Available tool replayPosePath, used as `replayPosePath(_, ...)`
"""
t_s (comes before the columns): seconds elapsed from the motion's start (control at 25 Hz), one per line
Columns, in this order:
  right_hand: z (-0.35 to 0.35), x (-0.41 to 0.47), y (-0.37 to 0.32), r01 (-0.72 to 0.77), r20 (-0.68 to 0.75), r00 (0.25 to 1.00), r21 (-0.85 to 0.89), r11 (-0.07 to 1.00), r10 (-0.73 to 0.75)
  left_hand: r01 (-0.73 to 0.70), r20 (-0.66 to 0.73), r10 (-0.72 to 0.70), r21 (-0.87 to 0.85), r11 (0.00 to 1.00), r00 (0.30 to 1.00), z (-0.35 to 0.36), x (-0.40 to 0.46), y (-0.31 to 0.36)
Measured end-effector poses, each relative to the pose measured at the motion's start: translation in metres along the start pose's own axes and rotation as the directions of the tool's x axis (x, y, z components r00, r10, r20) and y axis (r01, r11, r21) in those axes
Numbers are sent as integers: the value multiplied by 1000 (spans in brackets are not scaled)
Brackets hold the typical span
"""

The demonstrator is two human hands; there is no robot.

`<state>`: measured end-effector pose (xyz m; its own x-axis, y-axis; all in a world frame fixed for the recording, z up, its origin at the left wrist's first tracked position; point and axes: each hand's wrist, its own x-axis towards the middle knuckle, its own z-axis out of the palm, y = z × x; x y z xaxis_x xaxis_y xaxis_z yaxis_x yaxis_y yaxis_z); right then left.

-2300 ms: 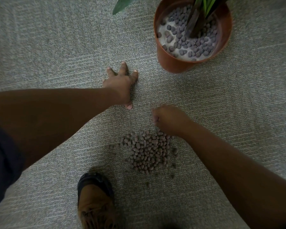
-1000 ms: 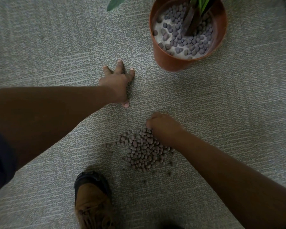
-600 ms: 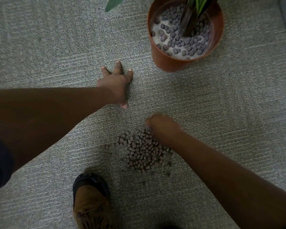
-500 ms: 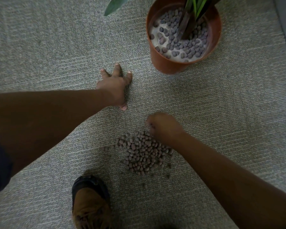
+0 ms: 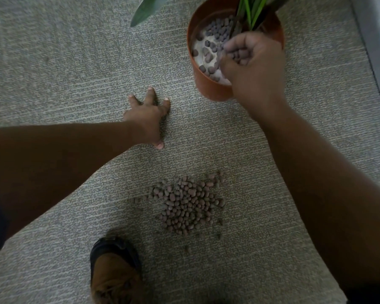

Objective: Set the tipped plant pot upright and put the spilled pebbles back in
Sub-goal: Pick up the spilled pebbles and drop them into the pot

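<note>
Grey-brown clay pebbles fill the cupped right hand (image 5: 253, 69), held over the upright terracotta plant pot (image 5: 206, 88) at one o'clock. The left hand (image 5: 147, 119) presses flat on the carpet (image 5: 64, 69), fingers spread. The spilled pebbles (image 5: 188, 205) lie at six o'clock, above a brown shoe (image 5: 114, 275).

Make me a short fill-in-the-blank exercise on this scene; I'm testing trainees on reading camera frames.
1. The round orange plastic plant pot stands ____ on the grey carpet.
2. The right hand, holding small brown pebbles, is above the ____.
3. The left hand rests with fingers spread on the ____.
4. The pile of spilled brown pebbles lies between the left hand and a brown ____.

Missing words: upright; pot; carpet; shoe
</note>
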<state>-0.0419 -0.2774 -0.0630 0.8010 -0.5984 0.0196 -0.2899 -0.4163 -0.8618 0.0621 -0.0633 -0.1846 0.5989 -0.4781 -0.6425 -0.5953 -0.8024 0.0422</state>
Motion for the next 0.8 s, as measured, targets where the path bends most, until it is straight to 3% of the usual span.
replayPosePath(0.16, 7, 2, 22, 73, 45, 997, -256, 964, -63, 1, -2, -1, 0, 1000, 1000, 0, 1, 0)
replayPosePath(0.44, 15, -5, 31, 177, -19, 982, -263, 948, -189, 0, 3, 0, -3, 1000, 1000, -1, 0, 0)
replayPosePath(0.56, 18, -29, 29, 345, -107, 920, -235, 909, -377, 4, 6, -4, -5, 1000, 1000, 0, 0, 0)
replayPosePath(0.6, 21, -43, 31, 400, -79, 900, -241, 884, -428, 1, 3, -1, -3, 1000, 1000, 0, 0, 0)
replayPosePath(0.68, 23, -73, 43, 420, 122, 907, -244, 874, -402, 1, 1, -1, 0, 1000, 1000, 0, 0, 0)
replayPosePath(0.76, 20, -95, 62, 303, 404, 899, -297, 905, -168, 6, 5, -6, 1, 1000, 1000, -1, -1, 0)
replayPosePath(0.8, 17, -103, 72, 227, 517, 856, -372, 900, -2, 5, 8, -5, 0, 1000, 1000, -1, -1, 0)
